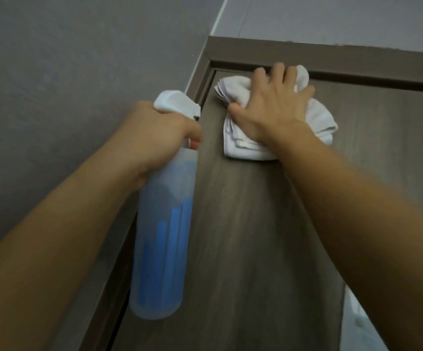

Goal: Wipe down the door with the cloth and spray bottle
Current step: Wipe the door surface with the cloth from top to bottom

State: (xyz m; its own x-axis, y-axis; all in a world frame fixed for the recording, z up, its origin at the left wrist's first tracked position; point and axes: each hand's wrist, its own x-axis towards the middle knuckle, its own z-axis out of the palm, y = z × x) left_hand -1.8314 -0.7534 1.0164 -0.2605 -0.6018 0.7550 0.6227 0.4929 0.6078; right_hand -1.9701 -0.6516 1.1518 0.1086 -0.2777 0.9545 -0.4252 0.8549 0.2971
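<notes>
Head view: right hand [273,107] presses a white cloth [240,145] flat on the door [243,224], fingers spread, at 1 o'clock; left hand [159,140] grips the spray bottle [162,236] at 9 o'clock.

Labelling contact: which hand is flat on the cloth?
The right hand, fingers spread on the white cloth; the left hand grips the spray bottle.

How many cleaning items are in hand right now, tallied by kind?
Spray bottle: 1, gripped at the neck by the left hand.
White cloth: 1, pressed against the brown door by the right hand, near the door's top corner.
Total: 2 cleaning items.
</notes>
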